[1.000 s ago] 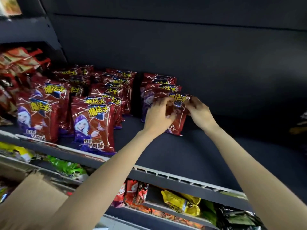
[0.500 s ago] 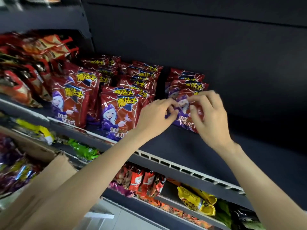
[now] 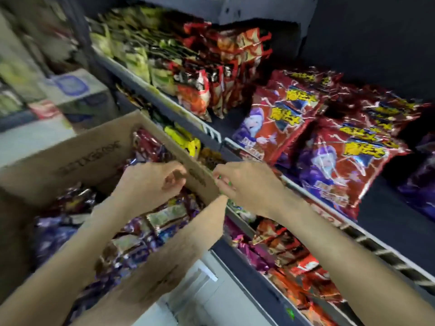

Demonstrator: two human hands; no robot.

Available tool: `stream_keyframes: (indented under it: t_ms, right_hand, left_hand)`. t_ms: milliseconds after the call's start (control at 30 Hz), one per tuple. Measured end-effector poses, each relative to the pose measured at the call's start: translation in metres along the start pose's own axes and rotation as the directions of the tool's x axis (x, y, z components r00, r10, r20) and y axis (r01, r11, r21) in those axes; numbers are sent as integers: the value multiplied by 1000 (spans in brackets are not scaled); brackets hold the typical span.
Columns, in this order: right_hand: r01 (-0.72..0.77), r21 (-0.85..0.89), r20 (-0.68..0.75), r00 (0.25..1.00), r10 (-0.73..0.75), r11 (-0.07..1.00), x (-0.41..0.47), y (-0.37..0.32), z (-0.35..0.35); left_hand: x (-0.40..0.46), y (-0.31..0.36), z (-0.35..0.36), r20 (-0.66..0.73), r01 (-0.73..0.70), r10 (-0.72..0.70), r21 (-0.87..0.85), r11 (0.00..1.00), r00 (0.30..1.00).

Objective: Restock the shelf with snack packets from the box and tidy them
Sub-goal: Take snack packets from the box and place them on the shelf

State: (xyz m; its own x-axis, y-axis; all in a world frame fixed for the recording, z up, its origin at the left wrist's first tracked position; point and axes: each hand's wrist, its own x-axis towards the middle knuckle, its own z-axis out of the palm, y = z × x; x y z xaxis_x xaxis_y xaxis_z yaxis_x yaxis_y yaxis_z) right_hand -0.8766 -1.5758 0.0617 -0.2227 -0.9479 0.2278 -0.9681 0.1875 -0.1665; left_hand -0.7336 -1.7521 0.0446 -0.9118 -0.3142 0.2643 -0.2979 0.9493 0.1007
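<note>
And we've swung off the shelf (image 3: pixel 292 182), its red packets (image 3: pixel 348 161) standing in rows, down to the box (image 3: pixel 98 147) of snack packets (image 3: pixel 150 222), left hand (image 3: pixel 153 182) and right hand (image 3: pixel 244 184) loosely curled, empty, ready for another grab.

Heavy motion blur smears the whole view, worst left of the cardboard box (image 3: pixel 89 151), where everything streaks into soft bands. Right of the box, the red snack packets (image 3: pixel 348 161) read sharper, foil catching small white glints. Light is dim and flat; the shelf recess behind those packets sinks into near-black. Wide-angle bending tilts the shelf rail (image 3: pixel 367 238) steeply.
</note>
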Motion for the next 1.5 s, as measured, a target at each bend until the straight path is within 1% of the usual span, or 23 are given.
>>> stream_keyframes:
  t_ms: [67,100,167,233,333,400,433,533,600,700,767,833,900,967,1033,1100,1133,1167,1233,1300,1367,1433,1500]
  right_hand:
    - [47,14,64,997,-47,999,41,-19,25]
    - [70,15,98,993,-72,997,62,-27,40]
    - [111,33,163,980,-115,993,102,-40,74]
    - [101,59,200,974,-111,993,138,-52,112]
    - [14,62,190,981,-26,998,180,-64,169]
    - [-38,32,167,985,33,999,202,-69,199]
    - [-68,14,147,987,65,998,211,-69,210]
    - [-152,-21,46,987,153,988,237,-61,229]
    - [-219,-32,1,976,220,975,251,-50,235]
    - [-318,-24,26,948,318,948,263,-36,240]
    - [-367,-17,74,927,367,930,269,-32,242]
    - [-387,-32,94,917,388,921,275,-30,243]
    - [-410,-63,88,906,415,910,282,-28,245]
    - [-409,-137,88,902,423,902,291,-26,245]
    - [-333,-323,105,917,384,886,299,-23,244]
    - [-248,-486,115,932,343,838,302,-20,245]
    - [-229,-499,149,927,344,835,302,-21,242]
    - [-216,-506,151,931,332,835,302,-22,238]
    - [-240,-417,111,944,312,876,299,-26,228]
    - [-230,-316,125,952,281,921,287,-31,215]
    - [-277,-220,2,959,284,935,268,-31,194]
    - [-343,-116,-56,939,339,932,243,-30,168]
    - [-376,38,-76,923,378,926,212,-28,141]
  left_hand:
    - [-24,-54,7,137,159,-174,115,981,975]
    - [-36,-79,12,175,230,-249,122,965,952]
    - [-57,-128,27,164,337,-339,37,941,927]
    - [-76,-174,48,125,422,-416,-27,906,901]
    - [-91,-223,76,105,575,-567,-89,813,817]
    - [-95,-246,92,110,634,-625,-137,761,773]
    - [-94,-254,100,126,643,-630,-158,750,766]
    - [-79,-267,117,163,624,-602,-222,749,781]
    - [-57,-267,125,130,585,-572,-254,770,810]
    - [-20,-265,138,92,515,-511,-284,809,855]
    - [6,-270,147,74,431,-428,-275,859,901]
    - [35,-279,155,35,281,-280,-211,936,959]
    - [63,-283,161,62,133,-128,-75,988,990]
    - [83,-283,167,157,31,-44,86,996,987]
    - [93,-280,174,205,-47,-3,238,970,979]
    - [93,-280,177,137,-80,39,308,948,990]
    - [92,-282,178,85,-84,60,317,945,995]
    - [89,-284,177,40,-88,80,325,942,996]
    - [81,-292,171,-26,-104,120,334,937,992]
    - [69,-301,161,-45,-123,141,279,952,989]
    - [54,-304,149,-52,-117,128,178,977,990]
    - [38,-298,132,-37,-35,38,67,997,999]
    - [23,-286,112,-35,112,-112,-12,994,993]
